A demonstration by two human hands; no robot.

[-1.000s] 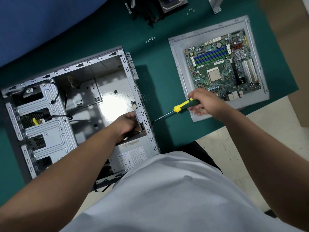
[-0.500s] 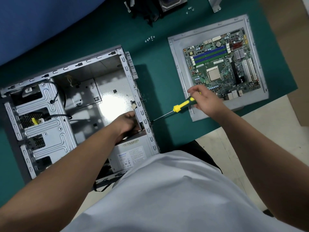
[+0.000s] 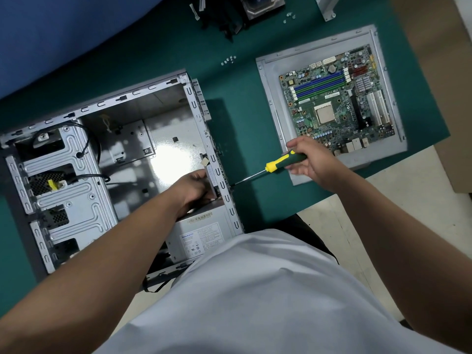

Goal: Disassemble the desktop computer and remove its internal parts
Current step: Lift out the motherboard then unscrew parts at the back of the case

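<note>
With the motherboard (image 3: 337, 103) already out on the tabletop (image 3: 242, 129), the power supply (image 3: 199, 233) remains in the case (image 3: 189, 98); right hand (image 3: 309, 159) grips the screwdriver (image 3: 278, 164) at the rear panel, left hand (image 3: 194, 187) curls round the panel's edge

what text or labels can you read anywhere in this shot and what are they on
Power supply label: a blue brand word at its top left, too blurred to read for certain; the fine print below is too small.
Barcode sticker on the power supply's upper edge: unreadable.
Motherboard: markings too small to read.
Nothing else legible.

the power supply (image 3: 201, 236) label's print is too small to read.
</note>
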